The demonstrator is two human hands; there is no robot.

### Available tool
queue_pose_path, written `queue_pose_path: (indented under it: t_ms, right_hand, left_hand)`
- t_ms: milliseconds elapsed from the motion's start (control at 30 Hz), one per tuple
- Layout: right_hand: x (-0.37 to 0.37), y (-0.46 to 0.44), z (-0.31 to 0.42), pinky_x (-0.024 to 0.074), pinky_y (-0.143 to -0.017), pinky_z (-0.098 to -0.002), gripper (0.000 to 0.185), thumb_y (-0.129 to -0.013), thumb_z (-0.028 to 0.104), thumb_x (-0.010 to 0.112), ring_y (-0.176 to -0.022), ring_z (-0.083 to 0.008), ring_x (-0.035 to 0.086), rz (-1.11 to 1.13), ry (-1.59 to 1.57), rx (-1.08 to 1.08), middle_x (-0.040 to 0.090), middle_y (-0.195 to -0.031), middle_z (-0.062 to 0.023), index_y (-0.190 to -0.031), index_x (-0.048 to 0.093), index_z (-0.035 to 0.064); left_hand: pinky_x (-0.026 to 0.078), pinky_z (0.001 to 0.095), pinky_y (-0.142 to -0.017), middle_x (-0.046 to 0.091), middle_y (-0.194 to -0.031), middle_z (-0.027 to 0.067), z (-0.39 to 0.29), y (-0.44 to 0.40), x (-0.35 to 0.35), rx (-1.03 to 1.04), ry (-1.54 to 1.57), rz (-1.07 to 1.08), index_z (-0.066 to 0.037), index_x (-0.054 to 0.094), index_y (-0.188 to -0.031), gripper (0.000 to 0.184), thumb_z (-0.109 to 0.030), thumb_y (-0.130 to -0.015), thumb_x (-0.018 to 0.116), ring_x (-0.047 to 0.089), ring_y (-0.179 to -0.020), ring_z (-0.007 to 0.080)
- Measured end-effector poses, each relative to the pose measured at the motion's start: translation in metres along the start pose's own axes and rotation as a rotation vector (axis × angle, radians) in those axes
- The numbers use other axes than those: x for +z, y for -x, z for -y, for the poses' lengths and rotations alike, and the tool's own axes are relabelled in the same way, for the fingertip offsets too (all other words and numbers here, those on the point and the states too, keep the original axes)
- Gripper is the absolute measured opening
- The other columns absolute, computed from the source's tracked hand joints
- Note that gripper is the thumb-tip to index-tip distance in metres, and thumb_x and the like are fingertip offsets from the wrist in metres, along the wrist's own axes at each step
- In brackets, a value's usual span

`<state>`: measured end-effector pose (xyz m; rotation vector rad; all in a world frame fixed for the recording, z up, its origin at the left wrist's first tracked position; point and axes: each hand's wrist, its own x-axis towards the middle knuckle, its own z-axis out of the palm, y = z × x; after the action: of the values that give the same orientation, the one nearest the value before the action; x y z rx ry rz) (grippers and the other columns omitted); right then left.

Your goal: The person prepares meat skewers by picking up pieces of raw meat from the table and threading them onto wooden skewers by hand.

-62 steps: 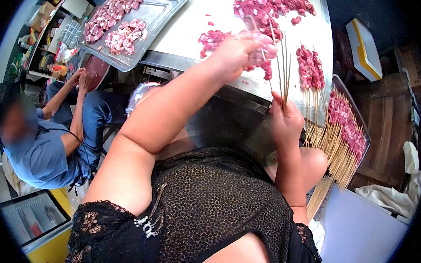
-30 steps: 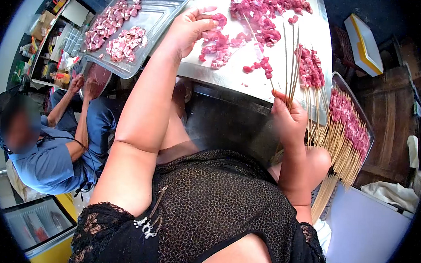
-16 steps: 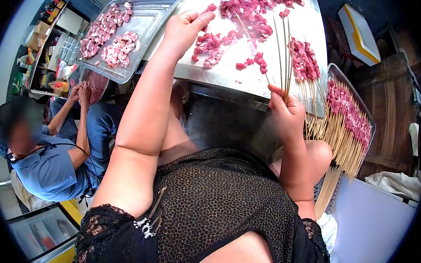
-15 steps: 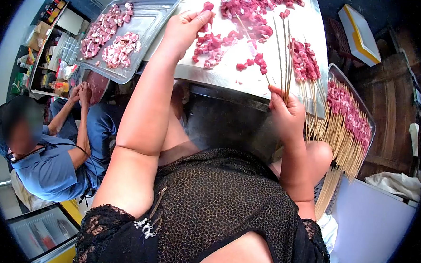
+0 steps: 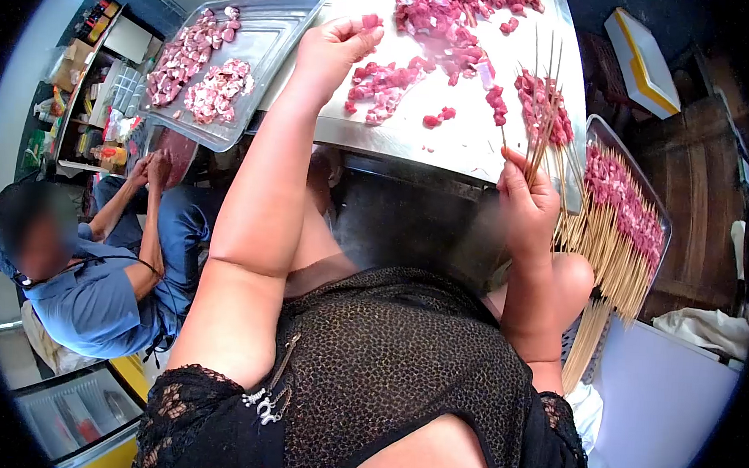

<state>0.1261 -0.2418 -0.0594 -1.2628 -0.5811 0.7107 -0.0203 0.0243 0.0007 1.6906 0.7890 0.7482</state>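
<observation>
Between the thumb and fingers of my left hand (image 5: pixel 331 55) is a small piece of red meat (image 5: pixel 371 21), held over the metal table (image 5: pixel 312 127). My right hand (image 5: pixel 531 204) is closed round several thin skewers (image 5: pixel 548 95), their tips pointing away from me. One skewer in that hand carries meat pieces (image 5: pixel 496 105) near its tip. A large heap of cut meat (image 5: pixel 433 12) lies at the table's far side, with a smaller pile (image 5: pixel 386 90) nearer my left hand. Loaded skewers (image 5: pixel 530 98) rest on the table beside my right hand.
A metal tray (image 5: pixel 269 55) holding two meat piles stands at the left. At the right, another tray (image 5: pixel 664 236) bears many loaded skewers (image 5: pixel 617 209). A person in blue (image 5: pixel 100 300) sits at the left, hands together. Bare skewers (image 5: pixel 585 342) stand below the right tray.
My right hand has shifted slightly right, and its skewers now lean to the right. The meat-bearing skewer stands more upright. My left hand still pinches a meat piece, nearly in place.
</observation>
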Motion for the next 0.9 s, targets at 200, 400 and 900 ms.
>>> queue_pose_path:
  t_ms: [200, 400, 900]
  right_hand:
    - [-0.003, 0.0, 0.003, 0.0321, -0.054, -0.0158, 0.022, -0.089, 0.006, 0.055, -0.061, -0.0036, 0.043, -0.056, -0.061, -0.004, 0.053, -0.073, 0.0021, -0.109, 0.059, -0.002]
    - [-0.006, -0.001, 0.002, 0.0299, -0.046, -0.0146, 0.022, -0.09, 0.008, 0.055, -0.053, -0.0009, 0.04, -0.04, -0.016, -0.083, 0.053, -0.07, 0.0027, -0.11, 0.059, 0.0002]
    - [-0.006, 0.007, 0.002, 0.0346, -0.057, -0.0167, 0.022, -0.09, 0.005, 0.054, -0.065, -0.0046, 0.046, -0.002, -0.051, -0.003, 0.053, -0.074, 0.0013, -0.11, 0.058, -0.003]
  left_hand:
    - [0.046, 0.0317, -0.085, 0.065, -0.1, 0.0145, 0.02, -0.017, 0.026, 0.279, -0.802, -0.142, -0.005, 0.056, -0.119, 0.042, -0.005, -0.078, 0.061, 0.06, -0.097, 0.0238]
    - [0.045, 0.0377, -0.083, 0.064, -0.086, 0.0079, 0.007, -0.017, 0.084, 0.694, -1.025, 0.134, -0.012, 0.069, -0.089, 0.017, -0.012, -0.077, 0.057, 0.059, -0.088, 0.0271]
    - [0.046, 0.0216, -0.065, 0.064, -0.078, 0.0015, 0.01, -0.012, 0.059, 0.112, -0.2, -0.039, -0.004, 0.067, -0.092, 0.013, -0.011, -0.081, 0.064, 0.056, -0.069, 0.0062]
